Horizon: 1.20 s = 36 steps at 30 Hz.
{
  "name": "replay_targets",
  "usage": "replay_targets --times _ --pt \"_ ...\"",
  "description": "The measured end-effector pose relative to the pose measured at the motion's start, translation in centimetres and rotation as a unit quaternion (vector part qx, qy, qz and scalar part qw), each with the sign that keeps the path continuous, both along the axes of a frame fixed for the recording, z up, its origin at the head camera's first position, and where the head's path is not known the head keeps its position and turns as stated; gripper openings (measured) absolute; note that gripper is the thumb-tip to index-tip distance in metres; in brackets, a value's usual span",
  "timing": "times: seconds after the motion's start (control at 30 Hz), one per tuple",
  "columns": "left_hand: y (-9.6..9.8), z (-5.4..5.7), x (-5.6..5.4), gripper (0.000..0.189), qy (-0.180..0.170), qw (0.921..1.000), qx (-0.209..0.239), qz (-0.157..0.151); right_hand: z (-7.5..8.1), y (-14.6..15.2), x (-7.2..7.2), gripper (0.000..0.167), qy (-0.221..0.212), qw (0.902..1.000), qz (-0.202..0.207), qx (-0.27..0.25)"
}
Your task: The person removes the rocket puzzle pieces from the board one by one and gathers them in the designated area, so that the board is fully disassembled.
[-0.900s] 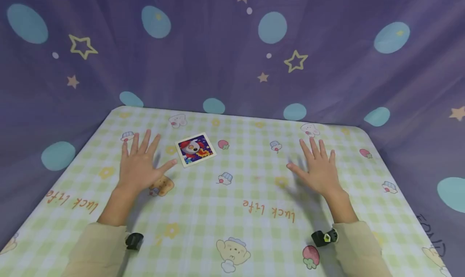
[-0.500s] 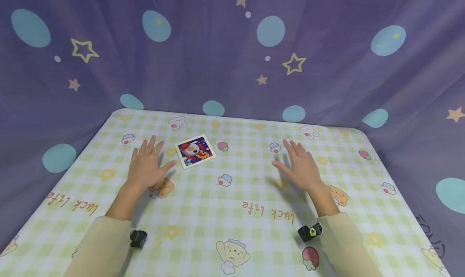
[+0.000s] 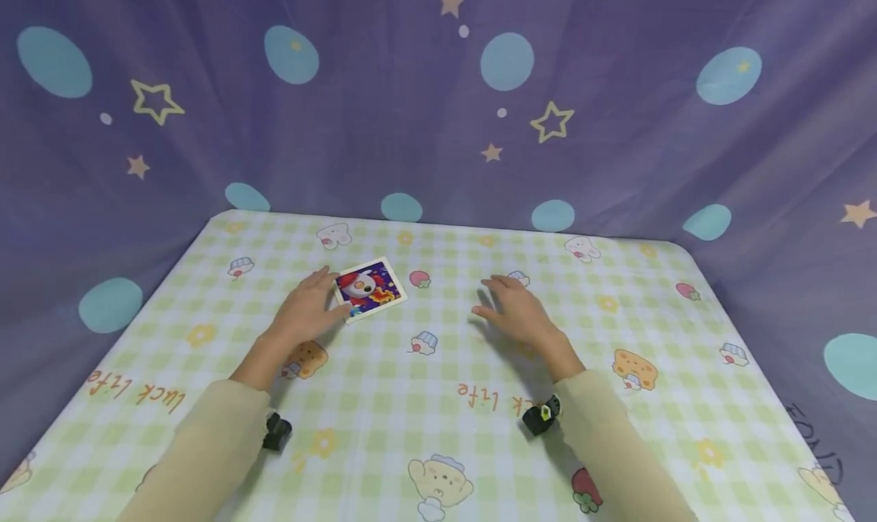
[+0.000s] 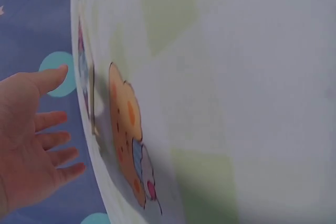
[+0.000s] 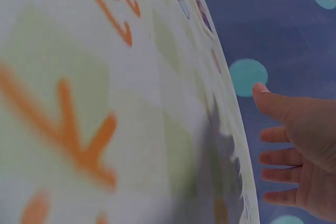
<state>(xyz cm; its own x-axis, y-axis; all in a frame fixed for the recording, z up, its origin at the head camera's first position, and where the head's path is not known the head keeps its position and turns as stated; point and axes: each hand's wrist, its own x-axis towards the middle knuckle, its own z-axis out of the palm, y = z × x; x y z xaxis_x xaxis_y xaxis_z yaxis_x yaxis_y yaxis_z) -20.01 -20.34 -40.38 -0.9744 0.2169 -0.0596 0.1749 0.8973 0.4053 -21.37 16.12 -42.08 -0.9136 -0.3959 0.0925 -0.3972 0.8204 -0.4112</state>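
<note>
A flat square picture card with a pale border and a cartoon in red, white and dark blue lies left of the table's middle. My left hand is at its left edge, thumb and fingers spread apart and overlapping the card's edge in the head view. In the left wrist view that hand has a gap between thumb and fingers, with nothing between them. My right hand hovers over the cloth right of the card, its fingers relaxed and pointing left. The right wrist view shows that hand holding nothing.
A green-and-white checked cloth with printed cartoons covers the table. Behind and beside it hangs a purple curtain with stars and blue ovals. Black wrist cameras sit at both cuffs, the left camera and the right camera.
Both hands have moved inward from spread, flat poses. My left hand has come right up to the card; my right hand has moved left and turned its fingers inward. The card has stayed put.
</note>
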Motion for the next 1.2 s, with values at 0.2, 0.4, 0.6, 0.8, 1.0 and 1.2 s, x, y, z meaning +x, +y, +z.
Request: replay_targets --times 0.2,0.4,0.6,0.8,1.0,1.2 --pt "1.2 -1.4 -0.5 0.073 -0.020 0.9996 -0.014 -0.014 -0.5 -2.4 -0.6 0.061 -0.019 0.9990 0.033 0.024" --pt "1.9 -2.0 -0.6 0.068 -0.035 0.9986 -0.038 -0.009 -0.2 -5.3 -1.3 0.059 -0.013 0.9965 0.072 0.039" --pt "2.4 -1.7 -0.5 0.064 -0.045 0.9976 -0.053 0.003 0.0 -8.4 -2.3 0.059 -0.022 0.9923 0.119 0.027" --pt "2.7 -1.3 -1.0 0.065 -0.057 0.9959 -0.069 0.009 -0.2 -11.3 -3.4 0.049 -0.014 0.9844 0.172 0.034" --pt "2.7 -0.9 -1.3 0.064 -0.067 0.9945 -0.080 0.004 0.0 -13.7 -4.0 0.043 -0.039 0.9713 0.232 0.031" --pt "2.6 -0.7 -1.3 0.062 -0.059 0.9950 -0.079 -0.016 -0.2 -14.6 -4.0 0.046 -0.055 0.9734 0.219 0.035"
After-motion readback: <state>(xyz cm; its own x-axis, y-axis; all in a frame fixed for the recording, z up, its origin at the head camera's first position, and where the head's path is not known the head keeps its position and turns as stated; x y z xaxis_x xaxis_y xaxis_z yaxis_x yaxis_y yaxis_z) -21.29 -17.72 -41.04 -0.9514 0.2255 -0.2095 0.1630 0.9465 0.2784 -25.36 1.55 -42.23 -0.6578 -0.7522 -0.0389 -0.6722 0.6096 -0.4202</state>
